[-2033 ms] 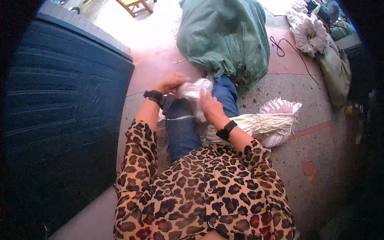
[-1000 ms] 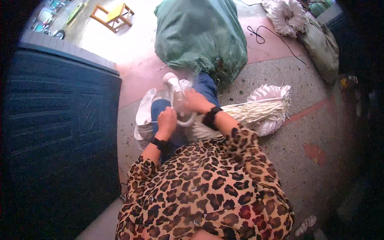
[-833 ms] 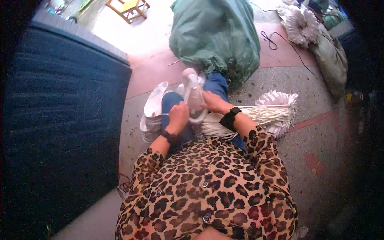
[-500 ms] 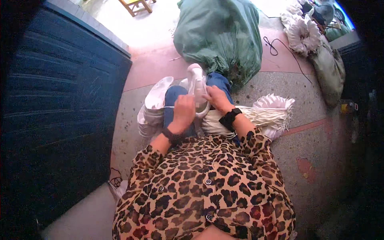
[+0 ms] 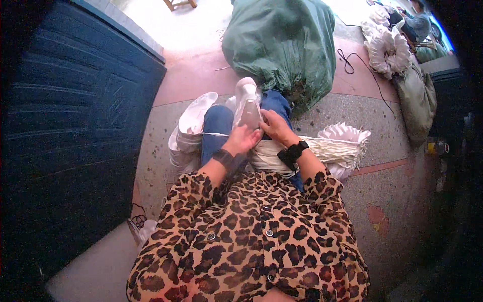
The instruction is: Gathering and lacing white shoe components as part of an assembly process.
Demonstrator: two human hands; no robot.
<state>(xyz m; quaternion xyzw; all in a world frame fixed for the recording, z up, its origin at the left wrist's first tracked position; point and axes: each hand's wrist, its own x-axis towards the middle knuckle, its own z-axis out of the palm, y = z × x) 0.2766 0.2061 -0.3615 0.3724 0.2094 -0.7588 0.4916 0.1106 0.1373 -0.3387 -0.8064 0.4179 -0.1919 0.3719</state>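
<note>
A white shoe upper stands between my blue-jeaned knees, toe pointing away from me. My left hand is closed at its near end, palm partly turned up, fingertips close to the other hand. On the upper's right edge my right hand pinches the material. A thin white lace runs across my left knee toward my left hand; its end there is hidden. Beside my left leg is a stack of white shoe uppers. A bundle of cream-white laces lies under and beyond my right wrist.
A large green sack stands just ahead of my knees. A blue panelled door rises at left. Far right are white uppers threaded together, an olive sack and a black cord on the floor. Another person sits beyond.
My left hand has turned palm up and shifted slightly right and down, nearer my right hand. My right hand keeps to the upper's right edge. The view has shifted a little.
</note>
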